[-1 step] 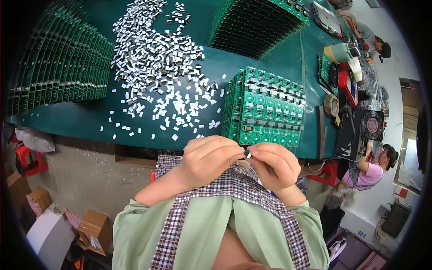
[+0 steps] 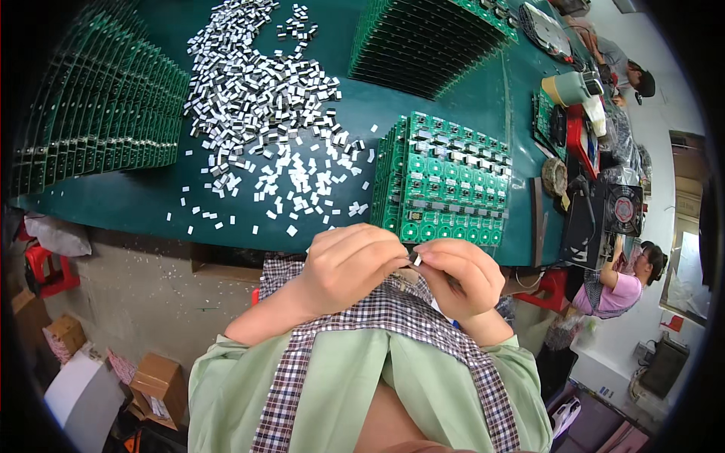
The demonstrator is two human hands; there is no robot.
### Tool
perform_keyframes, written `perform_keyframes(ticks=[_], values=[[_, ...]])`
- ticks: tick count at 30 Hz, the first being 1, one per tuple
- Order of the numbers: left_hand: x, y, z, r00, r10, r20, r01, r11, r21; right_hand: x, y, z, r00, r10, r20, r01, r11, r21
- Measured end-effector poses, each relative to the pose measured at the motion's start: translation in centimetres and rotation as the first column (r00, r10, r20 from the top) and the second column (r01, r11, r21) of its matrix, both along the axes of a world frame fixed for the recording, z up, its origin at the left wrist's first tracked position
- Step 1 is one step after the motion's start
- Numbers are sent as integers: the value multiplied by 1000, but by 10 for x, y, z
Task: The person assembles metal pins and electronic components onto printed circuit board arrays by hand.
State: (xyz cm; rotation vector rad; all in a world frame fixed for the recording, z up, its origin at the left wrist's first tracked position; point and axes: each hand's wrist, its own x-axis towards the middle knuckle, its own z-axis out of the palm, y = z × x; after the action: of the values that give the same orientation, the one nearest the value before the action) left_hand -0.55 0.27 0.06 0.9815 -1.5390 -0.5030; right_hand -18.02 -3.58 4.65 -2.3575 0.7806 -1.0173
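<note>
My left hand (image 2: 349, 266) and my right hand (image 2: 462, 276) meet just off the near table edge, fingertips nearly touching. Both are closed in a pinch. Between the thumb and finger of the right one shows a small black-and-white block (image 2: 418, 259). The left fingertips press at its dark side; exactly what they grip is hidden. Right beyond my hands stands a stack of green circuit boards (image 2: 457, 181), the front one covered with round outlines and small parts. A large heap of similar black-and-white blocks (image 2: 260, 98) spreads to the left, with white flat pieces (image 2: 302, 181) scattered nearer me.
Tall rows of green boards stand at the far left (image 2: 98, 113) and back centre (image 2: 430, 45) of the green table (image 2: 279, 235). To the right are a cup-like container (image 2: 566, 89), a tape roll (image 2: 555, 176) and a black fan (image 2: 625, 208). Two people sit at the right.
</note>
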Motion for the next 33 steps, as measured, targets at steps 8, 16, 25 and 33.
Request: perform_keyframes(ticks=[8, 16, 25, 33], values=[[56, -33, -39, 537, 526, 659, -738, 672, 66, -15, -31, 7, 945, -140, -296, 90, 980, -176], [69, -34, -61, 640, 444, 627, -687, 696, 209, -11, -33, 11, 929, -114, -352, 50, 981, -186], [61, -23, -36, 876, 458, 152, -479, 785, 394, -8, -29, 16, 930, -128, -345, 72, 983, -171], [8, 6, 8, 698, -25, -716, 377, 863, 338, 13, -6, 10, 1000, -17, 9, 14, 966, 257]])
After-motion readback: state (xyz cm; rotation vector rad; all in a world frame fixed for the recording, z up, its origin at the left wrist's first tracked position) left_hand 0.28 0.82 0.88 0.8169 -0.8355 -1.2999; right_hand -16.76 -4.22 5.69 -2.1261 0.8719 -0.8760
